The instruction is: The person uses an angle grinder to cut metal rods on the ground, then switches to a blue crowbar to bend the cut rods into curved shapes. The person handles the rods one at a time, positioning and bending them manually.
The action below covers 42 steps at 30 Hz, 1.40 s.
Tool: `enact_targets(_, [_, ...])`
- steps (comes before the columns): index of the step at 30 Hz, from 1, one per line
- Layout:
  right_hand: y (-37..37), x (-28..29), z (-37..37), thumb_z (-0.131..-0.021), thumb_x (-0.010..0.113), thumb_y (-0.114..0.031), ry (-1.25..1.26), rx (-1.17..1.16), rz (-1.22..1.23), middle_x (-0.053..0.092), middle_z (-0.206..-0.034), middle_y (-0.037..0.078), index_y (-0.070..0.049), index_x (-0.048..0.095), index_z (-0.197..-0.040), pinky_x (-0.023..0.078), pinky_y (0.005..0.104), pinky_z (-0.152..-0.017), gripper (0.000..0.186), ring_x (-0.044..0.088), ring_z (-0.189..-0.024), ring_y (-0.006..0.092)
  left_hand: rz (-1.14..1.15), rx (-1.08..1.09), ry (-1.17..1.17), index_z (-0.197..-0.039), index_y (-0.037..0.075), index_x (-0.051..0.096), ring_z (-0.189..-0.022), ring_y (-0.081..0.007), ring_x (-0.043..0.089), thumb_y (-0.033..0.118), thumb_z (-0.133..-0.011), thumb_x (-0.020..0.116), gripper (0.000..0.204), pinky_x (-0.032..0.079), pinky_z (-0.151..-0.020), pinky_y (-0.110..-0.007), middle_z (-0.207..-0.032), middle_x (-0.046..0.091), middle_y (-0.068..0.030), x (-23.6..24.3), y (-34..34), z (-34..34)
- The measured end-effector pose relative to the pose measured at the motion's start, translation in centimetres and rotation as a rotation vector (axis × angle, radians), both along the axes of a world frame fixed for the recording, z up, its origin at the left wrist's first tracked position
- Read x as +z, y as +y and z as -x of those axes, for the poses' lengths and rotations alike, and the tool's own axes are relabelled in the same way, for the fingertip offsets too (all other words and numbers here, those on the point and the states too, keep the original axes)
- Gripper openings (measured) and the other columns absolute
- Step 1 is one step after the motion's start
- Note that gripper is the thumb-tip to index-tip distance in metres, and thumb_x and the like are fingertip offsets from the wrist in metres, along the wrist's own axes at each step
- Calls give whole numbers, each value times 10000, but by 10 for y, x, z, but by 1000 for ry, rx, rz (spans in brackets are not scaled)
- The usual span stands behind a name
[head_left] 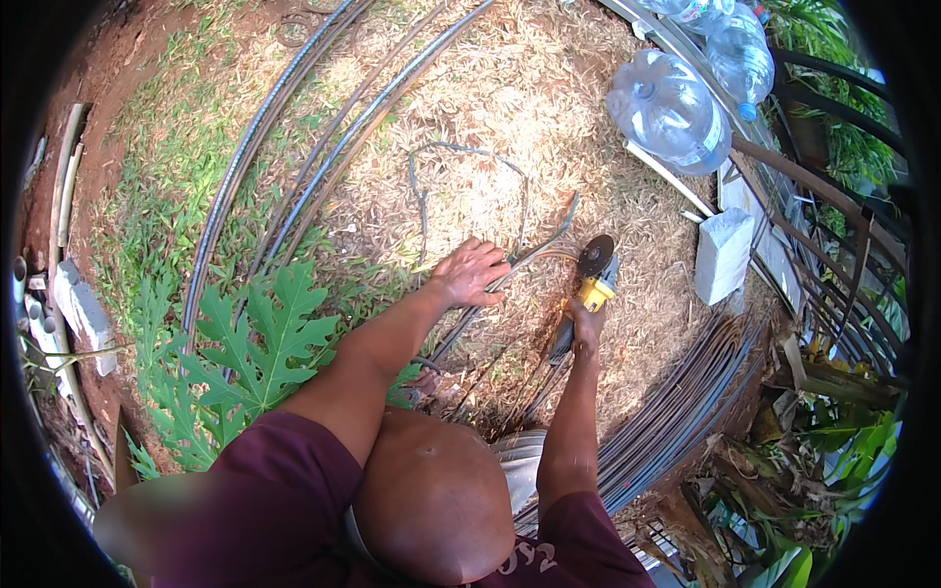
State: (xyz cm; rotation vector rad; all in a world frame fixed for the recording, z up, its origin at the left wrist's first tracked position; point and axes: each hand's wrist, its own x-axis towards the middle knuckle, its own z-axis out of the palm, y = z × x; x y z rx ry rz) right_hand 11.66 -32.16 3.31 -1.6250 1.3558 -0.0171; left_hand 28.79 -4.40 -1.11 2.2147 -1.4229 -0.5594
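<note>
My right hand (586, 321) grips a yellow and black angle grinder (596, 292), whose dark disc (595, 255) faces up near the far ends of thin metal bars (537, 257). To its left, my left hand (469, 271) rests on the bars with fingers spread, partly over them. A bent metal rod (469, 150) forms a rough loop on the dry grass just beyond. More rods run from beneath my hands toward my body, where their near ends are partly hidden.
Long bars (265, 127) curve along the left, a bundle (667, 412) lower right. Papaya leaves (260, 358) spread beside my left arm. At right are a white block (722, 255), plastic bottles (667, 113) and plants (823, 59); pipes and debris (78, 294) line the left edge.
</note>
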Motion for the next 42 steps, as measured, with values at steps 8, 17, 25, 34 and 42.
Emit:
enact_targets(8, [-3, -3, 5, -774, 772, -9, -33, 6, -11, 674, -1012, 80, -5, 576, -1288, 543, 364, -717, 550, 651, -807, 216, 172, 72, -65, -1280, 134, 637, -1224, -235, 505, 628, -966, 513, 599, 372, -1084, -437, -1262, 573, -85, -11, 1, 5])
enact_targets(17, [22, 17, -2, -798, 753, 13, -66, -65, -43, 675, -994, 103, -3, 564, -1281, 567, 356, -648, 518, 668, -737, 214, 70, 38, -13, -1287, 140, 638, -1225, -232, 506, 604, -949, 549, 581, 372, -1093, -434, -1238, 577, -85, -3, 1, 2])
enact_targets(25, [26, 12, 0, -795, 761, 11, -87, -99, -20, 666, -970, 86, 9, 566, -1272, 566, 352, -679, 515, 663, -758, 213, 91, 50, -22, -1211, 135, 651, -1194, -233, 526, 586, -922, 579, 540, 392, -1055, -431, -1191, 591, -76, -3, 0, 1])
enact_targets(34, [10, 6, 7, -769, 774, -5, -58, -56, -45, 672, -928, 91, 5, 568, -1238, 548, 346, -663, 513, 653, -735, 204, 146, 55, -12, -1148, 126, 658, -1163, -243, 539, 571, -913, 594, 507, 402, -1036, -427, -1144, 598, -78, -2, 0, 1])
enact_targets(42, [18, 1, 7, -748, 802, -38, -31, -42, -15, 690, -933, 84, 23, 605, -1188, 546, 337, -657, 486, 653, -722, 190, 136, 54, -10, -1161, 127, 647, -1176, -240, 523, 576, -926, 580, 511, 388, -1047, -428, -1157, 585, -83, 0, 1, 0])
